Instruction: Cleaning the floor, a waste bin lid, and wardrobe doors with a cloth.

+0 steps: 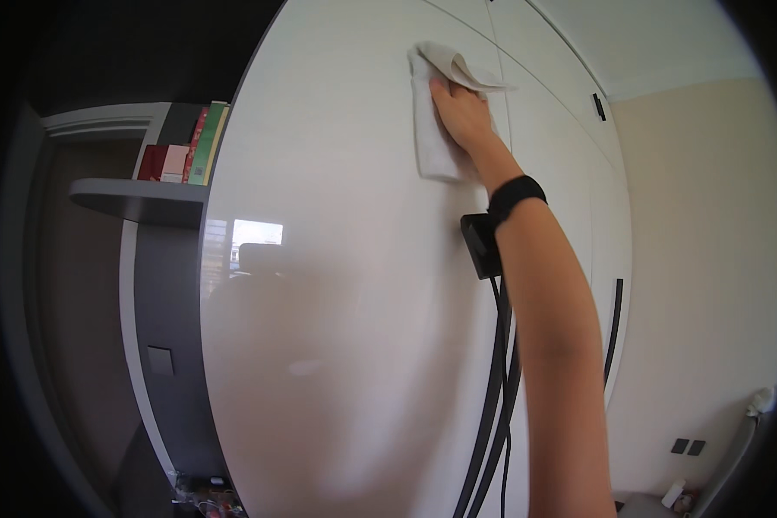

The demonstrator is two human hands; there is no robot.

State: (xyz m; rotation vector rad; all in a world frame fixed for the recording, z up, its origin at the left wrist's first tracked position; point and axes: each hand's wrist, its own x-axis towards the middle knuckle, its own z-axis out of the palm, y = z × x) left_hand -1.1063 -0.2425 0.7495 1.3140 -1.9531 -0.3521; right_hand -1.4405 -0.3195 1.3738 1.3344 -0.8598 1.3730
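My right hand (465, 116) is raised high and presses a white cloth (432, 146) flat against a glossy white wardrobe door (337, 162). The cloth's upper edge is folded over, and some of my fingertips are hidden behind it. Around my right wrist sits a black strap (523, 194), with a black box-shaped device (478, 246) beneath it. From that device a black cable (507, 453) hangs down past the long black door handles (489, 421). My left hand is out of view.
At the left, a rounded grey shelf (136, 189) carries several books and boxes (201, 146). Below it is a wall switch (160, 360). Another wardrobe handle (614, 330) lies right of my forearm. Small clutter (210, 498) shows at the bottom left, and wall sockets (688, 447) at the lower right.
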